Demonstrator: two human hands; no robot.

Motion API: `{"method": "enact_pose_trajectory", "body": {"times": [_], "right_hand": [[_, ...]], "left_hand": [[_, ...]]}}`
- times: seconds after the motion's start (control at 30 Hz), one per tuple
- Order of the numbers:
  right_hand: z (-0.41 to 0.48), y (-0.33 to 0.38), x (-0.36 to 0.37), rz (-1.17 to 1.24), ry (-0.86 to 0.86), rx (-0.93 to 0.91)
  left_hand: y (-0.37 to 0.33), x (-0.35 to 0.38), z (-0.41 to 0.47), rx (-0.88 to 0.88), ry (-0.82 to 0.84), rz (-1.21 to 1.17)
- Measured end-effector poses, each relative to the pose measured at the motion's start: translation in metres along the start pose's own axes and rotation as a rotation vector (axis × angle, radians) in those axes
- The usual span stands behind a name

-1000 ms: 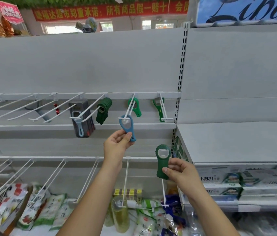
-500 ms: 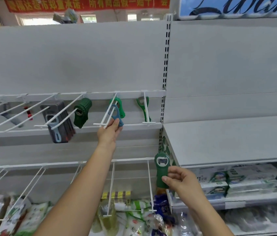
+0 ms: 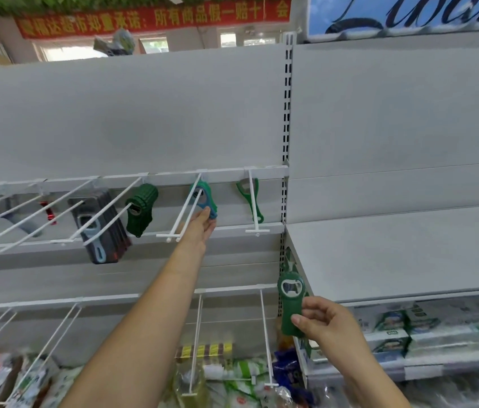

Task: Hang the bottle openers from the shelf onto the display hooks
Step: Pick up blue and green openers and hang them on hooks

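My left hand (image 3: 203, 223) reaches up to a white double-wire display hook (image 3: 184, 214) and pinches the lower end of a blue bottle opener (image 3: 206, 205). The opener is threaded far back on the hook, against a green opener (image 3: 205, 187) hanging behind it. My right hand (image 3: 322, 320) holds a dark green bottle opener (image 3: 290, 301) upright by its handle, low and to the right, in front of the grey shelf's corner. Another green opener (image 3: 250, 201) hangs on the hook to the right. A ribbed dark green opener (image 3: 140, 209) hangs on the hook to the left.
A stack of carded openers (image 3: 100, 225) and a small red item (image 3: 48, 212) hang on hooks further left. A bare grey shelf (image 3: 394, 248) juts out at the right, with boxed goods (image 3: 426, 325) below it. Packaged snacks (image 3: 20, 381) and lower hooks (image 3: 264, 334) fill the bottom.
My left hand has pushed the blue opener from the hook's tip back along the wires to the rail. My right hand still holds the dark green opener, in about the same place.
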State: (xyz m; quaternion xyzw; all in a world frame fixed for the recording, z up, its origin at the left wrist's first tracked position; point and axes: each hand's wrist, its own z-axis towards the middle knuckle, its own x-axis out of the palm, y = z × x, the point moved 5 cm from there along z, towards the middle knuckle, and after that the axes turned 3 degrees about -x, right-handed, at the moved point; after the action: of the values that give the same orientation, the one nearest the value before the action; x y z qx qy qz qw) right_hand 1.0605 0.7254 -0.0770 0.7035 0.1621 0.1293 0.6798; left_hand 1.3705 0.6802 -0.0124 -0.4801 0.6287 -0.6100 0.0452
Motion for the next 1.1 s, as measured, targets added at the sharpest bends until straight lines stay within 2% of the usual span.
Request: {"method": "enact_pose_trajectory", "body": {"times": [0.2, 0.3, 0.53, 0.7, 0.83, 1.1], "right_hand": [[0.004, -0.001, 0.032, -0.018, 0.098, 0.006], [0.006, -0.004, 0.064, -0.046, 0.160, -0.005], [-0.003, -0.004, 0.165, -0.012, 0.241, -0.022], [-0.014, 0.005, 0.244, 0.034, 0.189, -0.017], [-0.022, 0.015, 0.294, 0.043, 0.144, -0.045], [-0.035, 0.044, 0.319, 0.132, 0.017, -0.117]], "left_hand": [[0.016, -0.064, -0.029, 0.102, -0.102, 0.113], [0.023, -0.113, -0.064, 0.134, -0.132, 0.261], [0.007, -0.224, -0.118, 0.242, -0.061, 0.526], [-0.030, -0.291, -0.114, 0.258, -0.004, 0.617], [-0.060, -0.324, -0.109, 0.278, 0.054, 0.597], [-0.079, -0.350, -0.100, 0.257, 0.149, 0.599]]}}
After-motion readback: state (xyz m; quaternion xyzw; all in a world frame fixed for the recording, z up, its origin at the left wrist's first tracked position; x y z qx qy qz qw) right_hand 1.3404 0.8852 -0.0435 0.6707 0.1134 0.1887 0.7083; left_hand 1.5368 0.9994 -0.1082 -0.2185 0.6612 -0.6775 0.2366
